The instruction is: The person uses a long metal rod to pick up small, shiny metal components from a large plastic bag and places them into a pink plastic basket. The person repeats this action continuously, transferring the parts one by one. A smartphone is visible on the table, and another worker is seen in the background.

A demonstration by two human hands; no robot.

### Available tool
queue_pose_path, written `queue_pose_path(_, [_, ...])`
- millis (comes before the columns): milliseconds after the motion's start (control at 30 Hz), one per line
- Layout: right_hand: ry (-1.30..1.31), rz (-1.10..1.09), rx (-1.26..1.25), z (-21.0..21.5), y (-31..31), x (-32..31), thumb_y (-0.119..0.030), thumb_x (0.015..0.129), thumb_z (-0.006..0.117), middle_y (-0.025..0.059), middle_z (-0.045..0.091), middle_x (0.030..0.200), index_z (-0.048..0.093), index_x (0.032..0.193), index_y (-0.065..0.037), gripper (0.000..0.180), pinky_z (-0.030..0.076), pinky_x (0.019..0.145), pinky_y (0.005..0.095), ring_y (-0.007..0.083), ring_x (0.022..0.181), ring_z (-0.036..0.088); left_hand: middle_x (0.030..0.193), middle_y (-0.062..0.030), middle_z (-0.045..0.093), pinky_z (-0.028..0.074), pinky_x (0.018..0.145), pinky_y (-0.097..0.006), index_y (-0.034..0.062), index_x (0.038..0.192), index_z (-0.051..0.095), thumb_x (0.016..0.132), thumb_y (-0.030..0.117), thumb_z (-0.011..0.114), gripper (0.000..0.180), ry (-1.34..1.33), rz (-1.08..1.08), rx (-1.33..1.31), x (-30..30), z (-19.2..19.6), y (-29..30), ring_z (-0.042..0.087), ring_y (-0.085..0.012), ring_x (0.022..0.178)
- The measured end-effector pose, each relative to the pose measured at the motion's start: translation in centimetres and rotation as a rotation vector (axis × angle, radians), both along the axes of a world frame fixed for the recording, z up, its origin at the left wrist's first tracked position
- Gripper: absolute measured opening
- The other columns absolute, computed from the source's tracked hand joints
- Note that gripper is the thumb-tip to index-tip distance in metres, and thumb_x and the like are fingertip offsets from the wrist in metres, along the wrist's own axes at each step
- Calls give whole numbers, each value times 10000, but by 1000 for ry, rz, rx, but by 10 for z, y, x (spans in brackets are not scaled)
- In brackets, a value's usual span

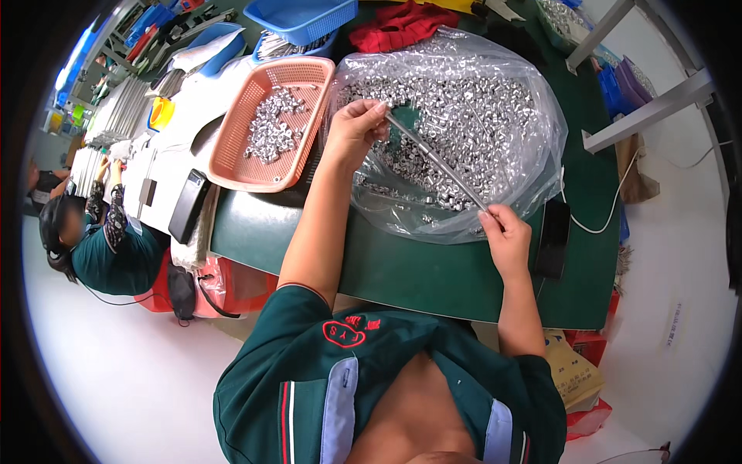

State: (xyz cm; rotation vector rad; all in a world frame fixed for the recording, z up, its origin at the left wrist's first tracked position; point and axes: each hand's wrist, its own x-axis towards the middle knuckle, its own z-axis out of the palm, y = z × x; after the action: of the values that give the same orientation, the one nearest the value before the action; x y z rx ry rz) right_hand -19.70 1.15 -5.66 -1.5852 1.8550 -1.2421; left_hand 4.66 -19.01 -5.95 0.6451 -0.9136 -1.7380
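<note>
A thin silvery metal rod (439, 161) is stretched at a slant between my two hands. My left hand (357, 130) pinches its upper left end, and my right hand (507, 238) pinches its lower right end. Beneath the rod spreads a clear plastic bag (541, 100), full of small shiny metal pieces (495, 116), too small to make out in detail. Left of my left hand, a pink perforated basket (224, 155) contains a smaller heap of similar metal pieces (274, 127).
The green table (402, 278) carries a dark phone (553, 240) at right, with a white cable nearby. A black device (188, 207) lies at left. Blue baskets (301, 19) and a red cloth (402, 27) are at the back. Grey metal posts (649, 112) stand right; another person (116, 255) sits left.
</note>
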Motion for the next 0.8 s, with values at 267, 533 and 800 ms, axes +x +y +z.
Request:
queue_pose_path(267, [-246, -78, 34, -8, 2, 0, -113, 854, 654, -23, 513, 605, 607, 850, 14, 135, 353, 504, 219, 30, 573, 422, 850, -32, 603, 435, 730, -259, 22, 974, 656, 895, 269, 619, 262, -536, -130, -297, -24, 8, 14, 557, -145, 807])
queue_pose_path(533, [-294, -63, 28, -5, 2, -1, -103, 863, 646, -45, 498, 617, 610, 858, 20, 128, 339, 511, 206, 18, 584, 400, 1046, -71, 606, 416, 898, -403, 200, 957, 732, 722, 151, 716, 241, -1425, 339, -923, -23, -10, 9, 516, -288, 1037])
queue_pose_path(800, [-286, -41, 31, -4, 1, 1, -98, 860, 646, -39, 524, 626, 609, 861, 19, 123, 354, 519, 204, 16, 597, 425, 864, -64, 648, 447, 801, -357, 109, 932, 713, 730, 97, 710, 202, -1332, 282, -915, -25, -14, 4, 576, -254, 855])
